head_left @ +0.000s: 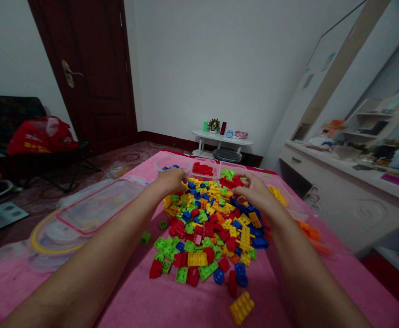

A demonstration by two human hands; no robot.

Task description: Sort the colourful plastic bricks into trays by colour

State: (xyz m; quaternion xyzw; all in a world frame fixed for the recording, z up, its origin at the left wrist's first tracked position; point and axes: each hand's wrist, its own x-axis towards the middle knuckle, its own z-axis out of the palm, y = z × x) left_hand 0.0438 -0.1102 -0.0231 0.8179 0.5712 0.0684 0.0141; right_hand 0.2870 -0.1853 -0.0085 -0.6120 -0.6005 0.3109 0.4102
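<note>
A heap of small plastic building bricks [210, 228] in red, yellow, green, blue and orange lies on a pink cloth [172, 300]. My left hand [170, 180] rests on the far left edge of the heap, fingers curled down into the bricks. My right hand [254, 190] sits at the far right of the heap, fingers bent over red and blue bricks. What either hand holds is hidden. Behind the heap stand clear tubs: one with blue bricks [172, 165], one with red bricks [203, 169], one with green bricks [231, 171].
Clear lids and a yellow-rimmed lid [83, 214] lie at the left edge. Another tub holds yellow bricks [278, 195], and orange bricks [310, 234] lie at the right. A white dresser [343, 191] stands on the right, a small white table [222, 139] by the far wall, a dark door [90, 73] to the left.
</note>
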